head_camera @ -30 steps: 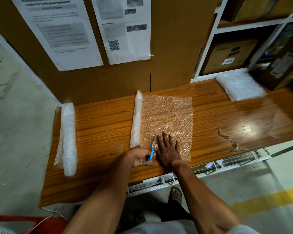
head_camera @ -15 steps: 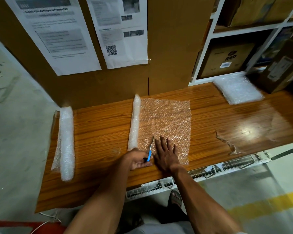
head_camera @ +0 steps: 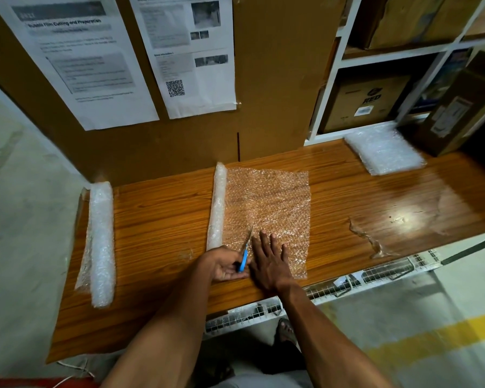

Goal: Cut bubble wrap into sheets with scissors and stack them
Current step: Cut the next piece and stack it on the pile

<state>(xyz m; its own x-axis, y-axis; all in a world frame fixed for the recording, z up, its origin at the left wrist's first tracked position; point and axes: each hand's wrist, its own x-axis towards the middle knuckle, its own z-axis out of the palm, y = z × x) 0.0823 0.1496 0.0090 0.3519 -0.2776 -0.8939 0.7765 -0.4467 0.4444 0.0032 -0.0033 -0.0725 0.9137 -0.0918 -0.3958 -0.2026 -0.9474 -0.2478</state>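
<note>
floor: grey concrete w/ a yellow stripe (head_camera: 431,343) at lower right; a sandalled foot (head_camera: 284,330) shows below the near edge.
table: glossy wood-grain top (head_camera: 157,219); wire rack (head_camera: 375,275) under near edge.
left hand (head_camera: 224,263): at near edge, fingers curled round blue-handled scissors (head_camera: 245,252), blades pointing away into the sheet.
right hand (head_camera: 272,261): flat, fingers straight, pressing the sheet just beside the blades.
bubble wrap sheet (head_camera: 266,208): unrolled mid-table, still joined to its roll (head_camera: 217,205) on its left side.
spare roll (head_camera: 101,242): along left edge.
cut stack (head_camera: 384,149): far right corner.
back: cardboard wall w/ 2 printed notices (head_camera: 140,54); white shelving (head_camera: 403,53) w/ boxes on right.
</note>
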